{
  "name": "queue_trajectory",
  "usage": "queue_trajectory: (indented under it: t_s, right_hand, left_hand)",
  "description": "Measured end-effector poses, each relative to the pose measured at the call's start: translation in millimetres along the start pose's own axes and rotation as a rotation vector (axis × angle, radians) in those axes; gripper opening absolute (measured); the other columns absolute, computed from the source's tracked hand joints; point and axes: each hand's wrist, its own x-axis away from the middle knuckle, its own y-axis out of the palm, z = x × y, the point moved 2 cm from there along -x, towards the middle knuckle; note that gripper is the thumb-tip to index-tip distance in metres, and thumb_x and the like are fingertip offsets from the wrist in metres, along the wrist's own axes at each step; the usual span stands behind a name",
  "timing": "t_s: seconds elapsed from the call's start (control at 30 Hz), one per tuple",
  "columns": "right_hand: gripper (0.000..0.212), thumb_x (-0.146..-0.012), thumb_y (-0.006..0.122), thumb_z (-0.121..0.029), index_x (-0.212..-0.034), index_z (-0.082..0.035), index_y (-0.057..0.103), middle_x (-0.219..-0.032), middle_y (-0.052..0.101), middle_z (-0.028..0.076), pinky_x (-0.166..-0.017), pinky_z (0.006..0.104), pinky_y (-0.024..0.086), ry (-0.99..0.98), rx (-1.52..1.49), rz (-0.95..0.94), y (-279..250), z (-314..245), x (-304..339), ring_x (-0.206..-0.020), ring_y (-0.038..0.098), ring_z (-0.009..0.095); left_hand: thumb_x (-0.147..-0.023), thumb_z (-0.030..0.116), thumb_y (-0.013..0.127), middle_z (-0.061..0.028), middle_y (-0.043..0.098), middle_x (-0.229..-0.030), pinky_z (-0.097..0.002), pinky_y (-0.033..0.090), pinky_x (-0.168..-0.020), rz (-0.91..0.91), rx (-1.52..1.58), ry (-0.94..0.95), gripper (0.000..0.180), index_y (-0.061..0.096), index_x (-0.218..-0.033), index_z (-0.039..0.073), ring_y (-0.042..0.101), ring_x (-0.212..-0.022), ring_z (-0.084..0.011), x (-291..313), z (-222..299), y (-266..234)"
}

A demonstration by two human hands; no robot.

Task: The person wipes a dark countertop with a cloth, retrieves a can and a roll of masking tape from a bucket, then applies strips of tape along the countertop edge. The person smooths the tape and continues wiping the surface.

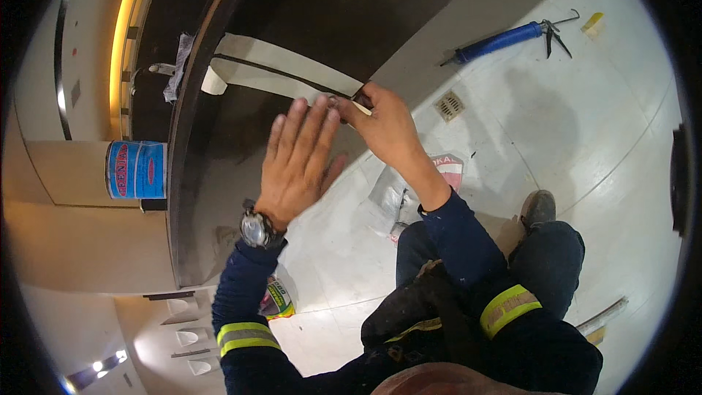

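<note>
Two pale strips of masking tape, an upper one [292, 59] and a lower one [267, 80], run side by side across a dark, glossy panel [307, 7]. A dark line shows between them, and the lower strip's left end curls away from the surface. My left hand [298, 164], with a watch at the wrist, has its fingers stretched out near the lower strip. At the strips' right end is my right hand [391, 126], its thumb and fingers pinched together. A small pale edge shows by the thumb; what it belongs to is hidden.
On the tiled floor lie a blue caulking gun [501, 40], a drain grate [450, 106], clear plastic packaging [384, 201] and a colourful bag [278, 300]. A blue can [137, 170] and a tap [162, 69] are beyond the panel's edge, at left.
</note>
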Motion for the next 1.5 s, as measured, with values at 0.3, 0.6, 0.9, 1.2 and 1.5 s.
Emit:
queue_trajectory:
  t_s: [0.3, 0.6, 0.9, 1.2, 1.5]
  right_hand:
    - [0.045, -0.092, 0.075, -0.042, -0.103, 0.002, 0.074, -0.085, 0.074, 0.018, -0.071, 0.0391, 0.053, 0.04, -0.011, -0.017, 0.1, 0.6, -2.4, -0.077, 0.071, 0.03]
    - [0.035, -0.096, 0.072, -0.033, -0.104, 0.001, 0.073, -0.085, 0.074, 0.017, -0.071, 0.0375, 0.052, -0.017, -0.098, -0.039, -0.9, 7.9, -2.2, -0.077, 0.071, 0.026]
    - [0.028, -0.096, 0.072, -0.026, -0.103, 0.001, 0.07, -0.083, 0.072, 0.013, -0.07, 0.0326, 0.05, -0.046, -0.076, -0.01, -6.8, 2.7, 5.2, -0.075, 0.067, 0.019]
    - [0.023, -0.098, 0.07, -0.02, -0.103, 0.002, 0.065, -0.084, 0.069, 0.005, -0.074, 0.0267, 0.049, -0.029, -0.146, 0.024, 2.3, 12.0, 10.3, -0.08, 0.064, 0.011]
    - [0.024, -0.096, 0.071, -0.017, -0.111, 0.001, 0.066, -0.085, 0.07, 0.005, -0.071, 0.0269, 0.05, 0.0, -0.358, 0.03, 7.4, 23.5, 4.8, -0.079, 0.066, 0.01]
  left_hand:
    - [-0.086, 0.055, 0.076, -0.0188, 0.026, -0.169, -0.0565, 0.022, -0.123, 0.119, -0.191, -0.122, 0.095, 0.035, -0.161, 0.014, 0.021, -0.157, -0.0388, 0.7, -38.0, 11.5]
    - [-0.082, 0.062, 0.077, -0.0193, 0.02, -0.171, -0.0555, 0.014, -0.125, 0.094, -0.253, -0.148, 0.085, 0.04, -0.157, 0.044, 0.016, -0.158, -0.0385, -1.6, -34.0, 18.5]
    - [-0.086, 0.06, 0.074, -0.0098, 0.023, -0.171, -0.054, 0.012, -0.127, 0.019, -0.225, -0.079, 0.088, 0.038, -0.161, 0.031, 0.016, -0.159, -0.0352, -6.2, -27.7, 22.8]
    - [-0.089, 0.053, 0.071, 0.0001, 0.026, -0.171, -0.0475, 0.007, -0.129, 0.037, -0.329, -0.051, 0.078, 0.037, -0.159, 0.041, 0.022, -0.158, -0.0269, -8.4, -27.1, 29.1]
    - [-0.087, 0.049, 0.073, -0.004, 0.033, -0.168, -0.0498, 0.005, -0.128, 0.092, -0.121, -0.127, 0.073, 0.047, -0.154, 0.037, 0.025, -0.157, -0.0304, -8.9, -17.6, 30.4]
